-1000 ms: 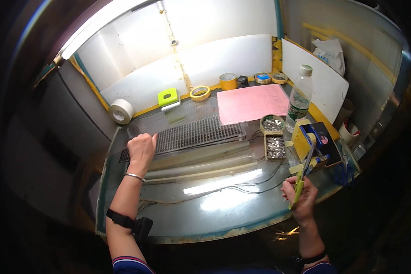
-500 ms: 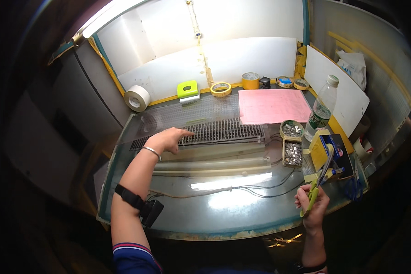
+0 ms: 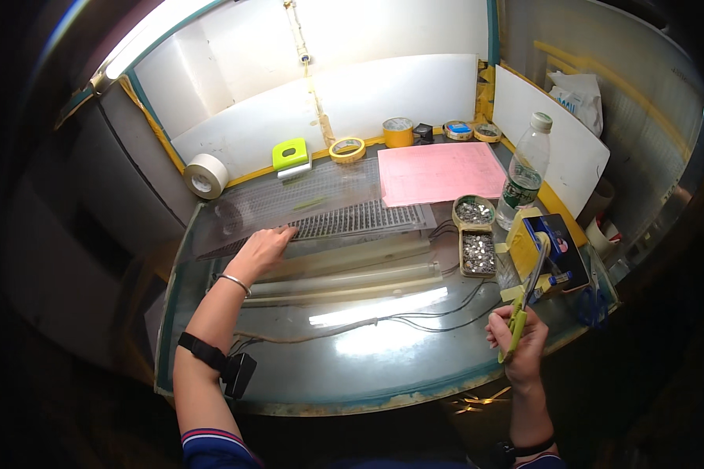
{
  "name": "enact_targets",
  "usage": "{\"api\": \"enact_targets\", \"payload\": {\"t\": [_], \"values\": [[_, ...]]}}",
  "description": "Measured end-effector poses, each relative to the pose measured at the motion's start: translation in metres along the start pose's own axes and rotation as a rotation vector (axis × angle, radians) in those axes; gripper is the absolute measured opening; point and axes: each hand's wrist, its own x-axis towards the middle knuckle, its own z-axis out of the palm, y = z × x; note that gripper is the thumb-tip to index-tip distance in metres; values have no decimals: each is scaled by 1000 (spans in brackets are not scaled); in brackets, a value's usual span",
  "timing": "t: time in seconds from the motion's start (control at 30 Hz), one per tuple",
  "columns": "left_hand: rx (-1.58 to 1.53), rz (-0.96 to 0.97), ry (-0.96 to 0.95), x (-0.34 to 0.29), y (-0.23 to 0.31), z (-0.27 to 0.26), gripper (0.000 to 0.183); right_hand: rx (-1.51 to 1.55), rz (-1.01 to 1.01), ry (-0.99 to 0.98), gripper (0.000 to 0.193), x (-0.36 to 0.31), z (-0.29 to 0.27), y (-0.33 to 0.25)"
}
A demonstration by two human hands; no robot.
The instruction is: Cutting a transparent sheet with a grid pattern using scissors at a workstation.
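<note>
My left hand (image 3: pixel 263 250) is over the left-middle of the table, its fingers closed at the front edge of a clear sheet (image 3: pixel 364 220) with rows of small dark marks. The fingertips are partly hidden, but they seem to pinch that edge. In front of the hand lie clear plastic strips (image 3: pixel 360 277). At the right, my right hand (image 3: pixel 520 340) is wrapped round a green-handled tool (image 3: pixel 515 332) with a long grey metal end. It points up toward a dark box with yellow tape (image 3: pixel 559 254); whether its tip touches the box I cannot tell.
Two small containers of shiny metal bits (image 3: pixel 477 252) stand beside a plastic bottle (image 3: pixel 524 168). Behind are a pink sheet (image 3: pixel 438 173), tape rolls (image 3: pixel 347 150), a green hole punch (image 3: pixel 291 156) and a white roll (image 3: pixel 206 176). Dark cables (image 3: pixel 344 331) cross the table.
My left hand has gone from fingers spread over the marked sheet to fingers closed at its front edge. The right hand keeps the green-handled tool. The whole view has shifted slightly.
</note>
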Motion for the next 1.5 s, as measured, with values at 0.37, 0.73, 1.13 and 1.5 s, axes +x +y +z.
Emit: {"api": "enact_targets", "payload": {"t": [0.37,0.73,1.13,1.5], "values": [[-313,-115,250,-57,59,-145,4,72,-77,111,11,-2,-5,4],[-57,-374,575,-165,8,-283,17,-1,-130,-1,15,-9,4,7],[-14,-115,558,-166,122,-50,10,-72,-214,103,10,-50,-10,-16],[-319,-215,95,-148,121,-60,17,-62,49,-41,13,-121,-9,-11]]}}
